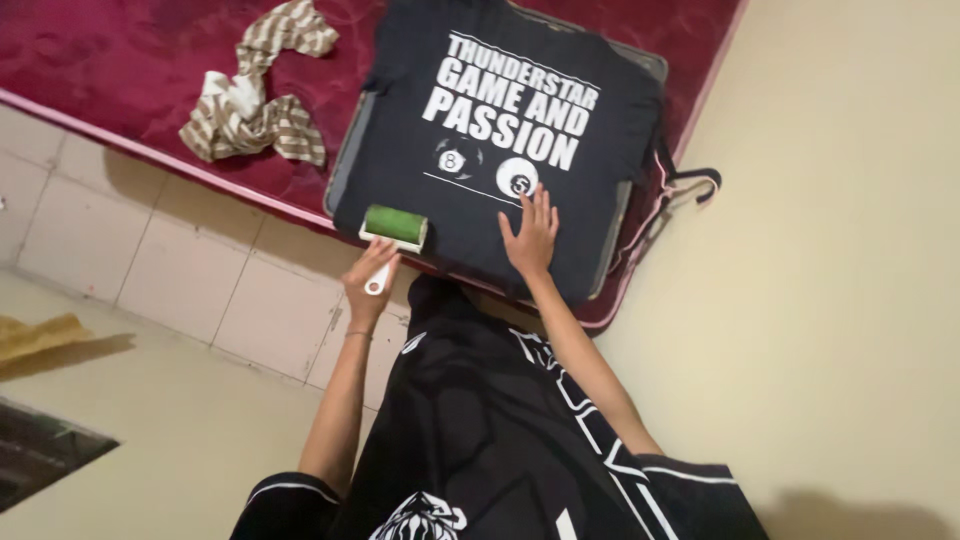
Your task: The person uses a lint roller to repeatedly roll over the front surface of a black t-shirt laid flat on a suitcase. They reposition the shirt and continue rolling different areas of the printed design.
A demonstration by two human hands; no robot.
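Note:
A dark T-shirt point(420, 150) with white print lies flat over a grey board on the maroon mattress point(110, 60). My left hand point(368, 285) grips the white handle of a green lint roller point(396, 224), whose roll rests on the shirt's near left edge. My right hand point(530, 235) presses flat on the shirt, fingers spread, to the right of the roller.
A crumpled beige-and-white striped cloth point(255, 95) lies on the mattress to the left. A clothes hanger point(695, 185) pokes out at the mattress's right edge by the cream wall. Pale floor tiles point(180, 260) lie below the mattress edge.

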